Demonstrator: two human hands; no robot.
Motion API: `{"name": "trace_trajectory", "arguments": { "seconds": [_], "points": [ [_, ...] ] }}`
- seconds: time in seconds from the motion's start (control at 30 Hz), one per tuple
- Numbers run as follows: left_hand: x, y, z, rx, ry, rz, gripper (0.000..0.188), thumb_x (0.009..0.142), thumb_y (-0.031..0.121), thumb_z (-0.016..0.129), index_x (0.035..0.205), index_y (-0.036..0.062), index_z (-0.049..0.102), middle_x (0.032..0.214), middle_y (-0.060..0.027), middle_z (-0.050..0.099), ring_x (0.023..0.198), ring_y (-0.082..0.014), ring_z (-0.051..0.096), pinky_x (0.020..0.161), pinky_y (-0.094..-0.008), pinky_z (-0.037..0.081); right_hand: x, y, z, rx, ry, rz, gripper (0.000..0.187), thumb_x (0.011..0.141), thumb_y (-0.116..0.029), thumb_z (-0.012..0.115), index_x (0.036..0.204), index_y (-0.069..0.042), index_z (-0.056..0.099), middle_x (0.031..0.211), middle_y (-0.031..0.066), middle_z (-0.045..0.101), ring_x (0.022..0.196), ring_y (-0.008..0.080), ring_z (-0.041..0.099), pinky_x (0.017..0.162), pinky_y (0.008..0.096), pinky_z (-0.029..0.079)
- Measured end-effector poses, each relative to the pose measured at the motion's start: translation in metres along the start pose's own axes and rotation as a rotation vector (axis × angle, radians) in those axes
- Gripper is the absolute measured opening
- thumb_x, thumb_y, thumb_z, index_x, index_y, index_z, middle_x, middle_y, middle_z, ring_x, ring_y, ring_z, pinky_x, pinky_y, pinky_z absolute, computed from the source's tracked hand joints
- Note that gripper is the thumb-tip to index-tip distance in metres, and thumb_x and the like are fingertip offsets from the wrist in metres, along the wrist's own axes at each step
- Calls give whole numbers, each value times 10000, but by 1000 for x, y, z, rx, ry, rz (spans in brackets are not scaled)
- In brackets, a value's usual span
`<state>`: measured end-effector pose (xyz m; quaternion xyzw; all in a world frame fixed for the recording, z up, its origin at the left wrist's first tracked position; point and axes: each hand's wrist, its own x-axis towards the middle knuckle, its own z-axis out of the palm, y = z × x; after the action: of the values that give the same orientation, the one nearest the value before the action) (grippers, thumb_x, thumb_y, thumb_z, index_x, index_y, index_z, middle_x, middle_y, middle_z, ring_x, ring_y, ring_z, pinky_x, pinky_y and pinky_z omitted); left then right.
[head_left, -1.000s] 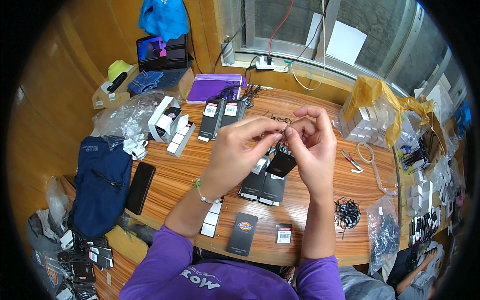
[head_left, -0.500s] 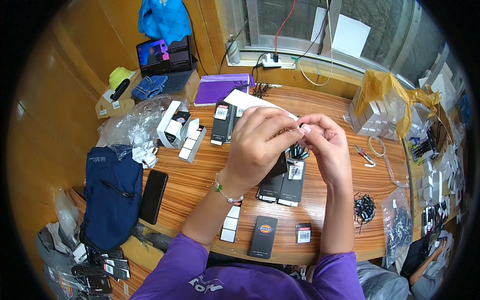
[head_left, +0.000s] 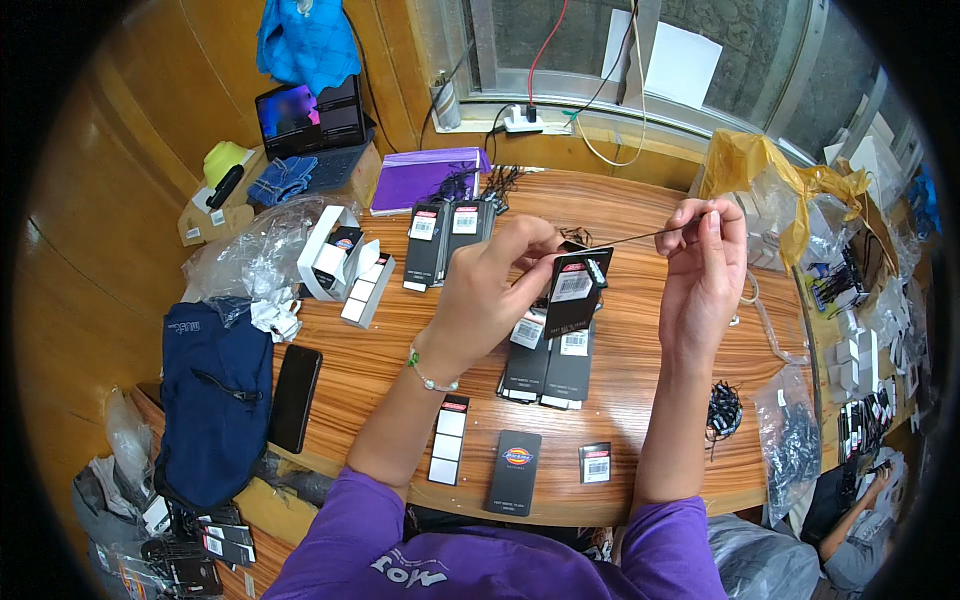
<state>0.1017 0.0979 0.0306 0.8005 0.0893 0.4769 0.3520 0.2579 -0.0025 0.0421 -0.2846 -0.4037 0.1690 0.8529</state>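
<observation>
My left hand (head_left: 490, 290) pinches a black hang tag (head_left: 572, 312) by its upper edge, its barcode sticker facing me. From the tag's top a thin black string (head_left: 640, 238) runs out to the right, fairly straight. Its far end is gripped between the thumb and fingers of my right hand (head_left: 704, 262). Below the held tag, stacks of dark tags (head_left: 567, 375) lie on the wooden table. Closer to me are a strip of white labels (head_left: 449, 440), a single dark tag (head_left: 514, 473) and a small barcode tag (head_left: 595, 463).
Two more tag stacks (head_left: 424, 248) lie behind my left hand, beside an open white box (head_left: 325, 250). A black phone (head_left: 296, 398) and navy bag (head_left: 219, 400) are at left. Bundled black strings (head_left: 724, 408) sit right of my forearm, near a plastic bag (head_left: 788, 430).
My hands have moved apart from being close together. The right one went right and slightly up, drawing the string out. The tag in my left hand now shows its sticker.
</observation>
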Motion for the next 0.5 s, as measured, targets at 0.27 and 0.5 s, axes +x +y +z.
{"name": "trace_trajectory", "arguments": {
  "seconds": [0.27, 0.5],
  "points": [
    [0, 4, 7, -209, -163, -163, 126, 797, -23, 502, 858, -19, 611, 841, -62, 629, 727, -104, 591, 647, -221, 479, 1, 1, 1, 348, -94, 125, 81, 933, -129, 437, 988, -72, 451, 832, 92, 527, 674, 144, 528, 627, 267, 460],
    [-1, 5, 19, -70, -160, -129, 229, 675, 90, 746, 819, -4, 594, 792, -56, 599, 710, -131, 581, 628, -246, 472, -5, 7, 12, 439, -105, 213, 85, 927, -130, 450, 993, -76, 443, 844, 97, 520, 686, 154, 528, 638, 281, 471]
  ]
}}
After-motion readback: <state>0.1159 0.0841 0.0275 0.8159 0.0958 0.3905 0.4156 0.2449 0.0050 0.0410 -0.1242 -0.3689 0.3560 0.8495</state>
